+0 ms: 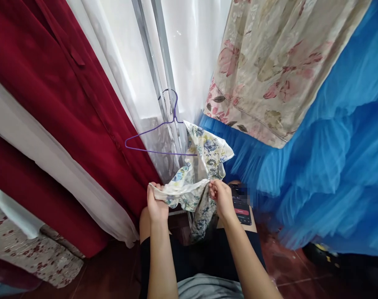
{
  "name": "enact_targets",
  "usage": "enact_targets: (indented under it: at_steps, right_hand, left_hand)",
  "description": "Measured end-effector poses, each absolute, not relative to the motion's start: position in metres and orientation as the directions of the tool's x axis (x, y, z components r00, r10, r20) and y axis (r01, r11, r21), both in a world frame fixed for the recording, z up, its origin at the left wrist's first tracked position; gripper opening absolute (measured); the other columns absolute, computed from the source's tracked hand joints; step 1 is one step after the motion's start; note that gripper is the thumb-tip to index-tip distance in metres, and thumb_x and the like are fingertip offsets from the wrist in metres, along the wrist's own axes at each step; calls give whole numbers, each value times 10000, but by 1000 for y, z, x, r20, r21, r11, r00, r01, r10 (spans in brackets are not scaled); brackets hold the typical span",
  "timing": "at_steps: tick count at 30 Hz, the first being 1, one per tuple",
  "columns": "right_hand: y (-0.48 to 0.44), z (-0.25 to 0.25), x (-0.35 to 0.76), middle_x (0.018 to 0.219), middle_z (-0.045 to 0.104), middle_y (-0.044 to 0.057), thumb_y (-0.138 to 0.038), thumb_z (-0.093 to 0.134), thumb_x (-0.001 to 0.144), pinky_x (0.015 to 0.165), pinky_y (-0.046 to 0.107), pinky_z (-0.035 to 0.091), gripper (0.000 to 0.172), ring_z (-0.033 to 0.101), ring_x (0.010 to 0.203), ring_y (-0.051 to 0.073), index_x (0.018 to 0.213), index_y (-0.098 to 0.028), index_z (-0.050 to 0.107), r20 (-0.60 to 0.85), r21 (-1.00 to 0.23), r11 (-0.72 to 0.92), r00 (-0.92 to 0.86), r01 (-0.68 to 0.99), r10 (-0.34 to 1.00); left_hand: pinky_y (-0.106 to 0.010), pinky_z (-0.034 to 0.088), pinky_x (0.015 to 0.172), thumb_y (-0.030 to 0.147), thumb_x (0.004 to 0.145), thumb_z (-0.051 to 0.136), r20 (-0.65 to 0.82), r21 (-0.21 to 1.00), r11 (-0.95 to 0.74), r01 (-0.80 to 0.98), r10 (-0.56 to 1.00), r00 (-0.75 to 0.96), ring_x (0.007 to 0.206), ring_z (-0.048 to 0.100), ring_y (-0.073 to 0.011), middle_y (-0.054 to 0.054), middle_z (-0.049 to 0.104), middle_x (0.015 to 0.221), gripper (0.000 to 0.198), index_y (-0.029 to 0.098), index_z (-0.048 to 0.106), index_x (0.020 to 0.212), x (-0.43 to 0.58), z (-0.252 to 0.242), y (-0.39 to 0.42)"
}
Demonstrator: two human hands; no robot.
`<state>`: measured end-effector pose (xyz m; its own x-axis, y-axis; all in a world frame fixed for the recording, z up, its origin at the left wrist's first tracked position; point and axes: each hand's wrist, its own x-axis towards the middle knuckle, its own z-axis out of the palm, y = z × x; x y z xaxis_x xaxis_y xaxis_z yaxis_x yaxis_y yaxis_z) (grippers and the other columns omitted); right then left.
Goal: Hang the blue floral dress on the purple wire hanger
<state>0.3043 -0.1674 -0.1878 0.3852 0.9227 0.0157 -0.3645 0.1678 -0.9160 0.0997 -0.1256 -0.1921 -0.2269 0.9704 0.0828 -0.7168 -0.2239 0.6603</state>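
Observation:
A white garment with a blue and yellow floral print (212, 145) hangs by one side on a purple hanger (148, 152). The hanger's left half is bare, and its hook is caught on a grey metal frame (164, 50). My left hand (158, 205) is closed on the left end of the garment's white edge. Near the garment's middle, my right hand (220, 197) pinches the other end of that edge. Between the two hands the edge is stretched and sags slightly. The garment's lower part droops between my knees.
Dark red curtains (70, 124) and white cloth hang at the left. On the right are a beige floral cloth (270, 70) and blue ruffled tulle (341, 166). A phone (241, 205) rests on my right thigh. A dark object (321, 255) lies on the reddish tiled floor.

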Motion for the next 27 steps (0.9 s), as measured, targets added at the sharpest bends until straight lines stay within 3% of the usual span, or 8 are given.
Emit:
enact_targets:
  at_steps: [4, 7, 10, 13, 17, 20, 23, 27]
  right_hand:
    - [-176, -213, 321, 614, 507, -30, -402, 603, 809, 499, 267, 317, 184, 429, 526, 153, 764, -232, 551, 0, -937, 199, 568, -288, 823]
    - [-182, -211, 318, 867, 626, 26, -397, 664, 827, 693, 297, 445, 209, 571, 791, 208, 948, -240, 595, 106, -954, 255, 620, -157, 777]
    - [-195, -197, 309, 886, 652, 50, -521, 550, 960, 846, 337, 454, 320, 591, 904, 236, 881, -228, 652, 221, -964, 245, 204, -99, 954]
    - [-210, -185, 297, 729, 598, 42, -701, 327, 999, 759, 339, 454, 641, 563, 779, 220, 734, -212, 645, 130, -976, 67, -306, -207, 943]
    - [-219, -172, 291, 687, 526, -15, -711, 694, 812, 623, 267, 367, 539, 442, 653, 139, 756, -178, 632, 103, -961, -69, -578, -269, 810]
    - [-219, -160, 295, 674, 477, -47, -527, 878, 701, 585, 240, 318, 463, 374, 610, 96, 752, -166, 592, 102, -949, -129, -669, -286, 737]
    - [-220, -146, 303, 681, 502, -36, -529, 821, 760, 588, 240, 342, 431, 399, 609, 95, 756, -157, 602, 60, -944, -174, -667, -280, 743]
    - [-227, -122, 315, 644, 468, -45, -509, 714, 853, 556, 236, 332, 397, 381, 586, 93, 711, -165, 573, 40, -991, -73, -766, -113, 641]
  left_hand:
    - [-275, 511, 796, 465, 878, 737, 282, 805, -316, -502, 948, -145, 743, 610, -153, -9, 621, 777, 269, 204, 676, 847, 136, -164, -163]
    - [-264, 477, 716, 474, 943, 651, 386, 864, -399, -308, 917, -105, 745, 601, -173, -31, 628, 790, 261, 223, 703, 894, 154, -151, -183]
    - [-258, 437, 653, 440, 972, 611, 468, 873, -473, -118, 881, -71, 694, 558, -163, -24, 612, 763, 256, 220, 715, 894, 162, -144, -195]
    - [-256, 430, 658, 421, 965, 625, 491, 871, -489, 38, 871, -37, 709, 557, -165, -19, 616, 759, 241, 210, 717, 893, 160, -138, -195]
    - [-241, 393, 591, 492, 940, 649, 344, 935, -347, -71, 938, -45, 641, 495, -143, 2, 557, 717, 276, 221, 682, 905, 142, -145, -194]
    - [-276, 464, 639, 699, 956, 464, 185, 960, -132, -246, 961, 206, 689, 552, -177, -32, 608, 790, 516, 238, 683, 1035, 119, -169, -205]
    - [-391, 517, 907, 766, 917, 451, 70, 997, -67, -25, 832, 550, 973, 639, -278, -102, 697, 986, 635, 240, 705, 1166, 94, -197, -224]
    - [-423, 457, 1047, 503, 797, 774, 5, 895, -301, 329, 745, 667, 1064, 634, -309, -76, 734, 1013, 309, 275, 770, 1006, 63, -213, -226]
